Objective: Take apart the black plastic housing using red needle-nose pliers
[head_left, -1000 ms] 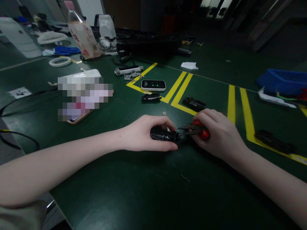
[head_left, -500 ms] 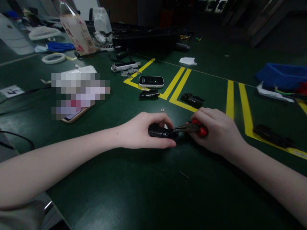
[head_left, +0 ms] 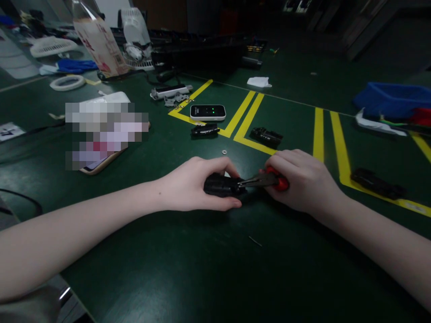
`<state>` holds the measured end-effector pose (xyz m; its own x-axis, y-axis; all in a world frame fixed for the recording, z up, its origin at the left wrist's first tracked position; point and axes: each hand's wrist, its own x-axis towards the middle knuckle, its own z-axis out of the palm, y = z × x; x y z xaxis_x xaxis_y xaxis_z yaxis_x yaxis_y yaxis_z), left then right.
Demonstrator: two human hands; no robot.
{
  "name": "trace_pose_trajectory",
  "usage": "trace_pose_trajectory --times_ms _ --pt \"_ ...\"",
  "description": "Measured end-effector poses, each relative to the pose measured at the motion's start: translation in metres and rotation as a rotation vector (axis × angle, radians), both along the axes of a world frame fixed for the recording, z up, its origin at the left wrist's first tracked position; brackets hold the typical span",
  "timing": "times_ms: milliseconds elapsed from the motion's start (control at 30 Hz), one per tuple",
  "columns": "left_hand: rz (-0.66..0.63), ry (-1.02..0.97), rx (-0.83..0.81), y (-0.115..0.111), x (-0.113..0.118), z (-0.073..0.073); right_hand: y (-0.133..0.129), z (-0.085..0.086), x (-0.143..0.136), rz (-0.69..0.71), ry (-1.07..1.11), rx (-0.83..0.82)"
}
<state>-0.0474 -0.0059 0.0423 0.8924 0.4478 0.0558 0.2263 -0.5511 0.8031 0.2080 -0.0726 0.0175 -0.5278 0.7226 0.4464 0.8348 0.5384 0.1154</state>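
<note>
My left hand (head_left: 198, 184) grips a black plastic part (head_left: 220, 185) between thumb and fingers, low over the green table. My right hand (head_left: 299, 179) is closed round the red handles of a pair of needle-nose pliers (head_left: 261, 180). The tips of the pliers point left and meet the right end of the black part; whether they pinch anything there is too small to tell. A small metal ring (head_left: 224, 152) lies just beyond my left hand. Nearer to me, a short thin dark piece (head_left: 255, 241) rests on the table.
Similar black parts (head_left: 266, 136) lie along the yellow tape lines. Behind them stands a white-edged device (head_left: 208, 112) with a green light. A phone (head_left: 104, 157) is at left, a roll of tape (head_left: 67, 82) and a bottle (head_left: 99, 42) farther back. A blue bin (head_left: 390, 99) sits at right.
The pliers' tips have shifted slightly onto the black part's end, and that part appears turned a little in my left hand. The whole view has moved slightly.
</note>
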Motion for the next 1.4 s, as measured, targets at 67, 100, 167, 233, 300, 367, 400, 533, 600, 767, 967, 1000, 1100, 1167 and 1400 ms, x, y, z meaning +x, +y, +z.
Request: trace_pose_trajectory --times_ms 67,100,167,233,300,367,400,533,600,767,967,1000,1100,1167,1400 --pt "0.004 0.07 0.122 -0.0027 -0.0001 0.0012 -0.0004 0.0009 -0.0006 0.002 -0.016 0.001" --pt "0.009 0.097 0.168 -0.0036 -0.0001 0.0018 -0.0007 0.0013 -0.001 -0.001 -0.022 -0.002" --pt "0.015 0.116 0.175 -0.0042 -0.0002 0.0029 -0.0012 0.0022 -0.002 -0.012 -0.022 -0.017" --pt "0.02 0.088 0.097 -0.0035 -0.0004 0.0035 -0.0015 0.0031 -0.003 -0.027 -0.009 -0.04" --pt "0.015 0.044 0.018 -0.0017 -0.0006 0.0034 -0.0016 0.004 -0.0036 -0.038 0.004 -0.061" --pt "0.008 0.022 -0.031 0.0004 -0.001 0.0027 -0.0015 0.0049 -0.0038 -0.044 0.013 -0.073" --pt "0.003 0.021 -0.051 0.0013 -0.0012 0.0024 -0.0014 0.0052 -0.0037 -0.047 0.017 -0.076" --pt "0.003 0.032 -0.111 0.0019 -0.0014 0.0039 -0.0012 0.0053 -0.0031 -0.051 0.023 -0.081" --pt "0.019 0.048 -0.133 0.0008 -0.0009 0.0063 -0.0012 0.005 -0.0031 -0.051 0.024 -0.085" --pt "-0.002 0.066 -0.146 -0.0008 0.0003 0.0078 -0.002 0.005 -0.0044 -0.053 0.014 -0.094" --pt "0.024 0.03 -0.127 -0.0023 0.0014 0.0021 -0.0016 0.0038 -0.0045 -0.045 0.015 -0.094" --pt "0.029 0.028 -0.132 -0.0025 0.0018 0.002 -0.0012 0.003 -0.0041 -0.047 0.021 -0.093" --pt "0.046 0.028 -0.154 -0.0017 0.0023 0.0032 -0.0002 0.0008 -0.0028 -0.058 0.038 -0.093" --pt "0.042 0.043 -0.163 -0.0002 0.002 0.0041 0.0 0.0003 -0.0024 -0.066 0.045 -0.095" --pt "0.012 0.04 -0.154 0.0049 0.0006 0.0045 -0.0005 0.0039 -0.0036 -0.079 0.041 -0.114"
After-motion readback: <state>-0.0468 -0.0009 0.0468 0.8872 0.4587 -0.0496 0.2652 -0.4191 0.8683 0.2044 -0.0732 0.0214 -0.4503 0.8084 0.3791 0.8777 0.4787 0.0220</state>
